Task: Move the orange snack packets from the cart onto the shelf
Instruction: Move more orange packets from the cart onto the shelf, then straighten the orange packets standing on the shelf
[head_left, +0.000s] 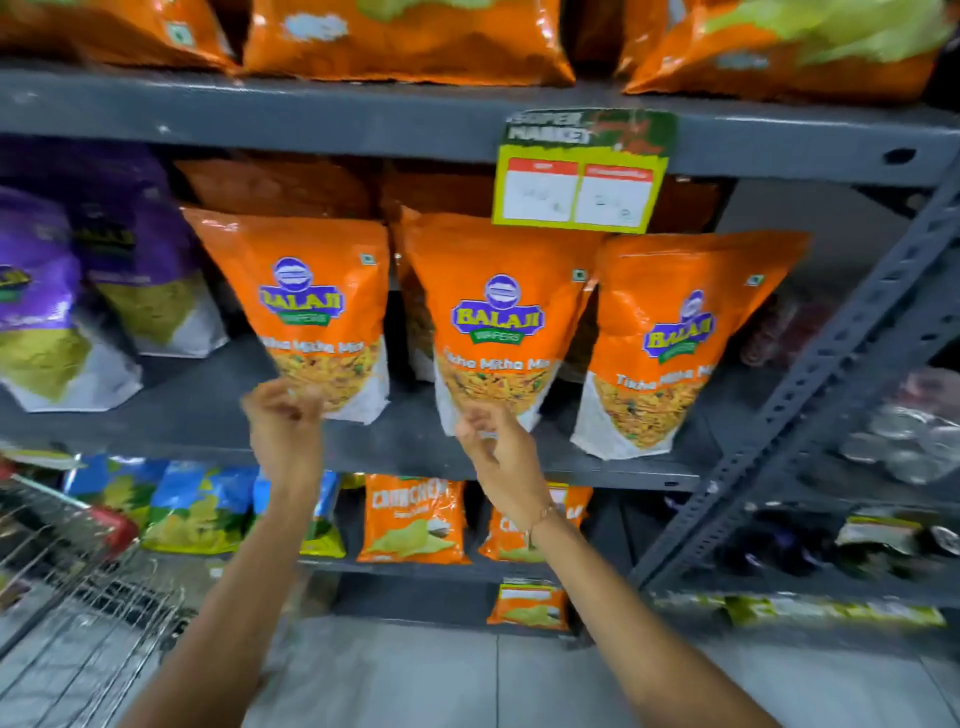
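Observation:
Three orange snack packets stand upright in a row on the grey middle shelf (197, 415): a left one (306, 291), a middle one (498, 306) and a right one (675, 332), with more orange packets behind them. My left hand (285, 426) is raised just under the bottom edge of the left packet, fingers loosely curled and holding nothing. My right hand (493, 452) hovers at the bottom edge of the middle packet, fingers half curled, gripping nothing. The wire cart (78, 587) with a red handle sits at lower left; what it holds is out of sight.
Purple packets (47, 296) fill the shelf's left side. A yellow price tag (579, 187) hangs from the shelf above, which carries more orange bags (405, 41). Blue and orange chip bags (413, 519) sit on the lower shelf. A slanted grey upright (810, 395) bounds the right.

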